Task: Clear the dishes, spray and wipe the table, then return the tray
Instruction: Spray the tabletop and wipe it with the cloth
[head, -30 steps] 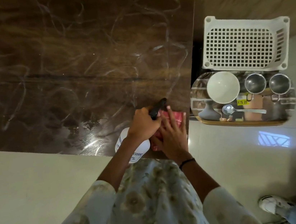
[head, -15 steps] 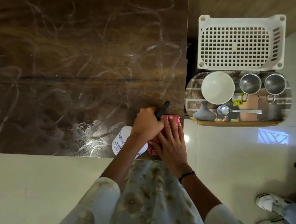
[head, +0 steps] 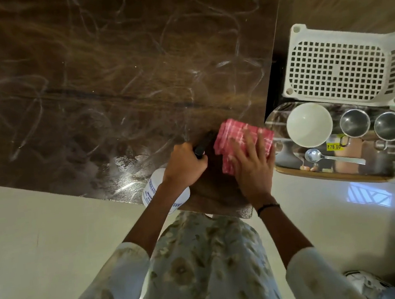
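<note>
**Two hands at the table's near corner, one on the bottle, one on the cloth**

Two hands are working at the near right corner of the dark wooden table (head: 110,68), whose top is showing pale swirling streaks. The left hand (head: 185,167) is curling closed around the black trigger head of the white spray bottle (head: 152,190), which is hanging down past the table's near edge, its printed label facing up. The right hand (head: 252,167) is lying flat with fingers spread and slightly apart, pressing down on the folded red-and-white checked cloth (head: 234,142), which is resting on the tabletop just beside the right edge. A dark band is circling the right wrist.

To the right of the table, apart from it, the shiny steel tray (head: 392,166) is sitting lower down, carrying a white bowl (head: 309,124), two steel cups (head: 354,123) side by side, a spoon (head: 328,156) lying near the front rim, and a yellow price sticker (head: 333,147). Just behind the tray, a white perforated plastic basket (head: 346,67) is standing. A white shoe (head: 370,284) is showing at the lower right on the pale floor (head: 39,233)
</note>
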`<state>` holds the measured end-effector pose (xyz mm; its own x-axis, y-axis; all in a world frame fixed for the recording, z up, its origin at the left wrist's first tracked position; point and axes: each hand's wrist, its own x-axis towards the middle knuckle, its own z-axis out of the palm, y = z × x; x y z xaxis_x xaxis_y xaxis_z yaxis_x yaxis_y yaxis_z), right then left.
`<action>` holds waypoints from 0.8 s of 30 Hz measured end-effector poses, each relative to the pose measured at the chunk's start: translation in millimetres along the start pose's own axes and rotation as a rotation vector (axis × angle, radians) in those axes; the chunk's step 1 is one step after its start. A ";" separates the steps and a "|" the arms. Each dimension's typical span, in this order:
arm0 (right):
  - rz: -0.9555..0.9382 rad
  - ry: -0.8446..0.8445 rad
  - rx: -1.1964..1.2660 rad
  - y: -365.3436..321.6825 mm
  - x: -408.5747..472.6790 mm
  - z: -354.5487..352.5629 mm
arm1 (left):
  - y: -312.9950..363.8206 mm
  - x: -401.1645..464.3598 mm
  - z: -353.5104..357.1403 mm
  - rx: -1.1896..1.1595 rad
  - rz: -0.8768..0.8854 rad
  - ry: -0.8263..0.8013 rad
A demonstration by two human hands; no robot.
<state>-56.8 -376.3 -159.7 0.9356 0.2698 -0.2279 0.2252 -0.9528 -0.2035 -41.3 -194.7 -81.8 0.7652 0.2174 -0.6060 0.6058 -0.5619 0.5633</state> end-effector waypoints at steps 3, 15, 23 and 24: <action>0.045 0.032 0.015 -8.8 47.4 -3.8 | -5.5 4.6 -2.0 -0.034 -0.013 0.045; -0.219 -0.056 -0.049 30.4 5.1 -2.7 | 5.3 15.2 -2.5 -0.082 -0.033 0.045; -0.126 0.007 -0.054 -7.9 85.3 -9.5 | 12.5 23.2 -1.1 -0.063 -0.016 0.070; -0.164 -0.001 -0.056 -15.0 80.4 -6.7 | 14.7 23.4 -1.2 -0.061 -0.010 0.070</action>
<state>16.8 -341.3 -168.6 0.8848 0.4222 -0.1972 0.3894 -0.9024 -0.1847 -14.2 -196.9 -87.1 0.7709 0.2790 -0.5726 0.6241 -0.5106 0.5914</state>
